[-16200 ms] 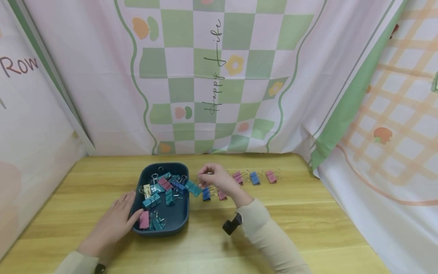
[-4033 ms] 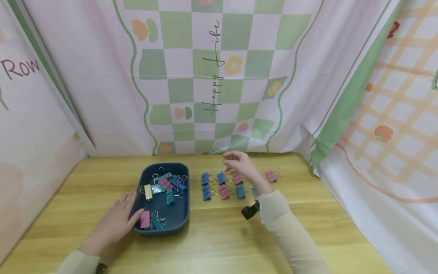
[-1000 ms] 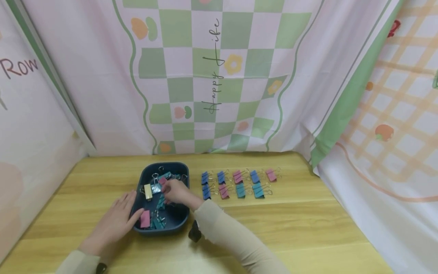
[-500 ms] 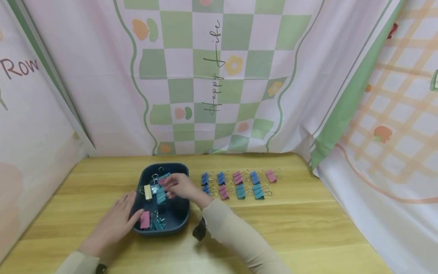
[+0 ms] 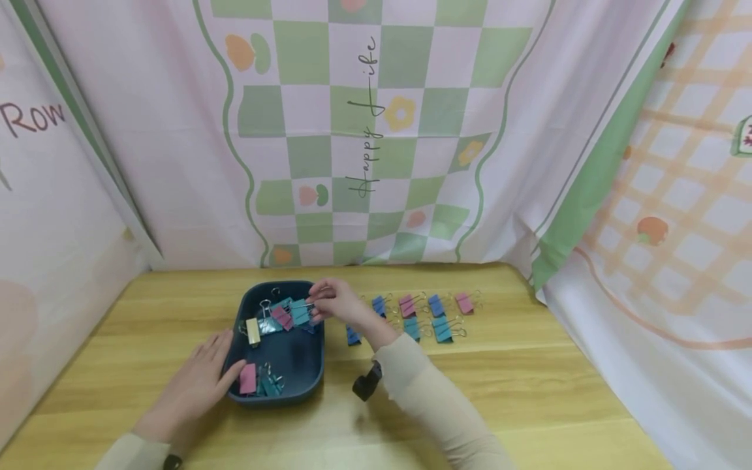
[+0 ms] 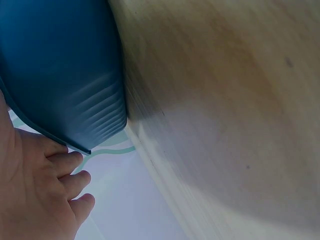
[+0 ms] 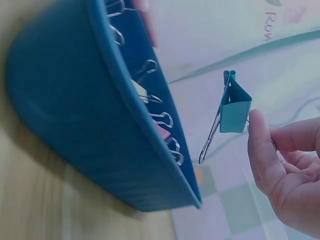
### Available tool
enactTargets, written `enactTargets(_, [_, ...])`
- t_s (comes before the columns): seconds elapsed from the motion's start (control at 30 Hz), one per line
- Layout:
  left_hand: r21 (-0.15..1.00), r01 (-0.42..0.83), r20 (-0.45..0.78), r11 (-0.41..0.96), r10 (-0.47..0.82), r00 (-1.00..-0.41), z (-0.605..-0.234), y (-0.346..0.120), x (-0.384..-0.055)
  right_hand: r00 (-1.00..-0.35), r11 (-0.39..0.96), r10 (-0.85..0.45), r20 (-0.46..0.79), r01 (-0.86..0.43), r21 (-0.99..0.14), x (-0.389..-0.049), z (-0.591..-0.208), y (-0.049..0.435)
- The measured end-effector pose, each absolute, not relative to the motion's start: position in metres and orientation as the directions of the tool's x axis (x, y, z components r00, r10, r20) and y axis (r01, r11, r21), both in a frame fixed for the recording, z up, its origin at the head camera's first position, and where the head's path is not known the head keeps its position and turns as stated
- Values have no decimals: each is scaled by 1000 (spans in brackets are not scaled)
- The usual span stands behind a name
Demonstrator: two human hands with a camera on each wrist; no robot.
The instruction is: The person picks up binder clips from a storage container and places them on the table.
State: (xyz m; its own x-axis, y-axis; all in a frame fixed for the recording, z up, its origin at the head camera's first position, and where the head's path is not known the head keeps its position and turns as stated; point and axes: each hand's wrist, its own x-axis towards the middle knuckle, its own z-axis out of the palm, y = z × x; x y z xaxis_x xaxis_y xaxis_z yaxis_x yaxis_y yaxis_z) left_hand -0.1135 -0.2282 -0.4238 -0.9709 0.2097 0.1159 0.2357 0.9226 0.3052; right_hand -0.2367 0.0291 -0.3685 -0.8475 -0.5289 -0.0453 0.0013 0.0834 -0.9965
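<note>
Between thumb and fingertips, my right hand (image 5: 343,308) pinches a teal binder clip (image 5: 301,312) by its wire handle, over the right side of the dark blue bin (image 5: 301,362). The right wrist view shows that clip (image 7: 236,117) hanging above the bin rim. My left hand (image 5: 196,375) rests against the bin's left side, thumb over the rim. Inside lie a pink clip (image 5: 282,318), a cream clip (image 5: 253,331), another pink clip (image 5: 248,378) and several teal ones (image 5: 270,384). A blue clip is partly hidden under the right hand.
Right of the bin, binder clips lie in two rows on the wooden table (image 5: 499,391). A pink clip (image 5: 465,303) ends the back row, a teal clip (image 5: 443,329) the front one. My right forearm hides some of them. A patterned curtain (image 5: 399,163) hangs behind.
Across the earlier frames, the rows on the table gained clips and the bin lost some. In the last second my right hand lifted the teal clip from mid-bin, up and rightward. The left hand stayed.
</note>
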Motion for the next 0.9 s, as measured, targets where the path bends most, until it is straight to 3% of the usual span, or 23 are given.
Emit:
enactTargets(0.33, [302, 239, 121, 923, 211, -970, -422, -227, -112, -872, 41, -488, 29, -56, -998, -244, -362, 69])
enactTargets(0.9, [307, 216, 87, 927, 199, -976, -424, -228, -114, -939, 77, -343, 39, -70, -995, -256, -351, 142])
